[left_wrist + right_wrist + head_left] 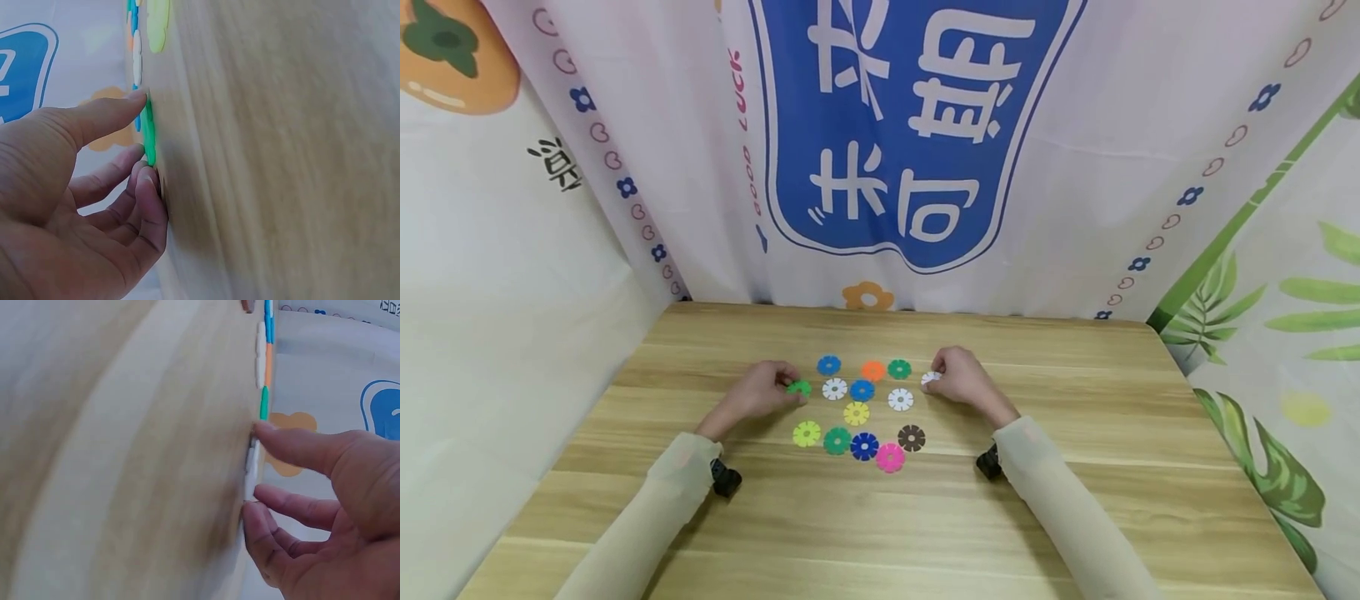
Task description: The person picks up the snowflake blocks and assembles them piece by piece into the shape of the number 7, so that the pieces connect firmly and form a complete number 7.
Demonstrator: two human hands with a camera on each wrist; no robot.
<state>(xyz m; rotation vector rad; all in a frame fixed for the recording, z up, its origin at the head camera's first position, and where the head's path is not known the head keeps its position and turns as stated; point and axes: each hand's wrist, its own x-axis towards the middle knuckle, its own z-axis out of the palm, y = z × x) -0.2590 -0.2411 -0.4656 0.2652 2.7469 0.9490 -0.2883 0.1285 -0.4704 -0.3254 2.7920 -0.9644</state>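
My left hand (766, 390) holds a bright green notched plastic disc (800, 388) by its edges, low at the tabletop. In the left wrist view the thumb (115, 115) and fingers lie at opposite edges of that disc. On the other side, my right hand (961, 377) grips a white notched disc (931, 378), which the fingers partly cover. The right wrist view has its thumb (306, 447) above and fingertips below the white disc (251, 469). Between the hands lie more flat notched discs, among them a white one (834, 389), a blue one (862, 391) and another white one (900, 400).
Blue (829, 365), orange (873, 371) and dark green (898, 368) discs form the far row. A yellow disc (856, 413) sits mid-group. Nearer lie several others, including a pink one (891, 457) and a brown one (912, 438). A printed curtain (1075, 208) hangs behind the wooden table (865, 542).
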